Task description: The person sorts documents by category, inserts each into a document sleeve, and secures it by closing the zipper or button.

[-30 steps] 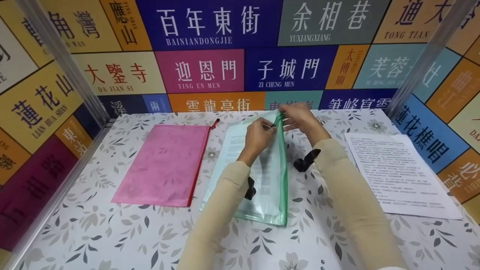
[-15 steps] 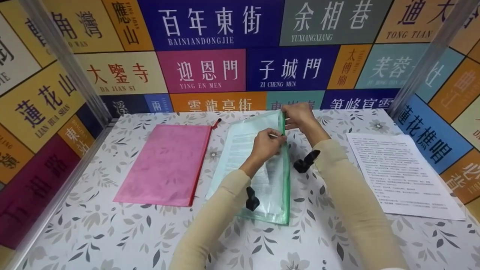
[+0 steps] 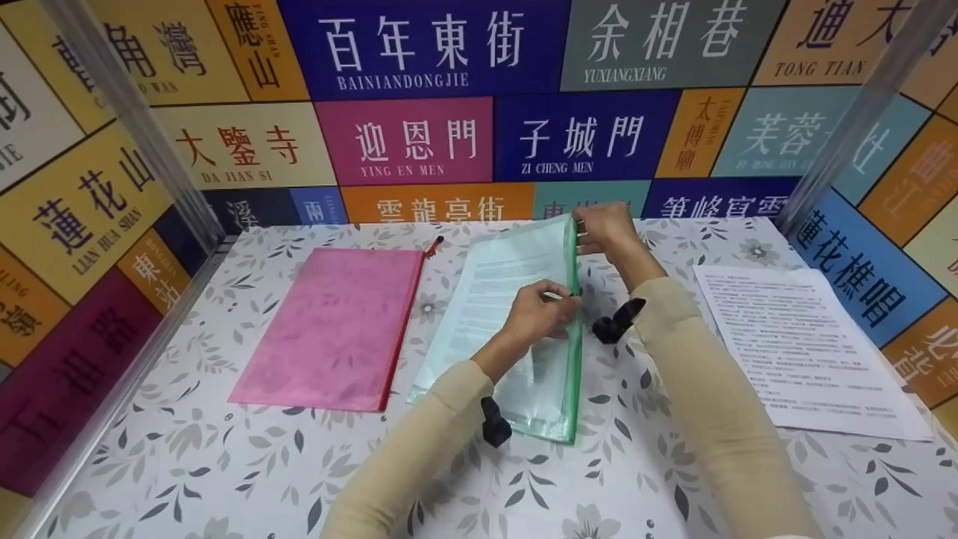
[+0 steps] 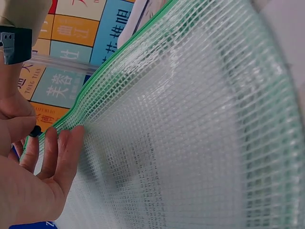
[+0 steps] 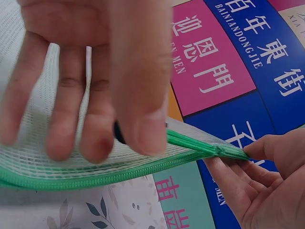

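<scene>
Three sides of coloured panels enclose a table (image 3: 262,468) covered in white cloth or film printed with grey leaves and flowers. The panelled walls (image 3: 404,142) carry blocks of blue, pink, orange, yellow and teal, lettered with large Chinese characters and smaller Latin spellings, and translucent strips (image 3: 838,127) run up the two corners. Near the middle of the table, toward the back wall, is a pale green mesh zip folder (image 3: 509,243) with printed paper showing through; its green zip edge (image 3: 573,389) faces right and is raised at the far corner. A person in beige sleeves works on it with both bare hands. The left hand (image 3: 537,313) has thumb and forefinger closed on a small black zip pull (image 4: 35,131), its other fingers spread against the mesh. The right hand (image 3: 608,230) pinches the far end of the zip edge. A pink folder (image 3: 325,329) with a red edge lies flat to the left; printed white sheets (image 3: 804,352) lie to the right.
</scene>
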{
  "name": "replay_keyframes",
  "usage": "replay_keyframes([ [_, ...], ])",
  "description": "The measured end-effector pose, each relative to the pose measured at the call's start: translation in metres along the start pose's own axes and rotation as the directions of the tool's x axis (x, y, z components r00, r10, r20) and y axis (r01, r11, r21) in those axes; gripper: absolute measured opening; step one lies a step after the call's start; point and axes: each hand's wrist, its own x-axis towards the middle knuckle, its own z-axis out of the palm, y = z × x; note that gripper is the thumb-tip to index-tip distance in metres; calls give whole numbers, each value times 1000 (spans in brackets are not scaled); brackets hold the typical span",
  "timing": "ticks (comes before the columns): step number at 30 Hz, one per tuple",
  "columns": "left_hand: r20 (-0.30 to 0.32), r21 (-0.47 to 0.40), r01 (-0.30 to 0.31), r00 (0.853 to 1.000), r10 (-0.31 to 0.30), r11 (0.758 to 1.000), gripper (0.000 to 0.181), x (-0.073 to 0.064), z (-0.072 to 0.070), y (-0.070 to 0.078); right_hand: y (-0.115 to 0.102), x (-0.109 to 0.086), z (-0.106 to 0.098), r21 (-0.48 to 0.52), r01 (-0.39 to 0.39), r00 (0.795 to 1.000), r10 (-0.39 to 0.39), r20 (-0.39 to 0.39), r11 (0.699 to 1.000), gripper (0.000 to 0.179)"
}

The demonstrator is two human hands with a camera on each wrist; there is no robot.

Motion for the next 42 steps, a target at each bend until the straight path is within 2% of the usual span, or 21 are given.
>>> replay_keyframes([
  [9,43,-47,18,999,-16,999,15,-15,-2,-8,1,-1,-3,20,14,1000,-14,22,1000,39],
  [15,81,-54,16,997,-12,998,14,-25,-4,-12,0,-2,-6,27,-4,1000,4,17,1000,41],
  [24,139,-64,52,989,-42,997,17,-41,-9,-19,1,-2,-10,20,1,1000,-2,19,1000,42],
  [27,177,-52,51,983,-41,997,17,-46,-10,-23,2,-3,-12,18,3,1000,-3,17,1000,42],
  [33,264,-61,37,964,-20,997,15,-53,-16,-29,5,-2,-16,50,11,1000,-12,21,999,42],
  [36,313,-44,39,950,-24,998,14,-56,-20,-33,4,-2,-18,67,1,1000,-3,27,998,42],
  [38,360,-19,35,932,-26,999,12,-58,-23,-34,4,-1,-19,64,-2,1000,1,22,998,43],
  [42,471,25,8,882,-19,1000,12,-63,-27,-37,3,0,-22,46,-5,1000,4,3,999,43],
])
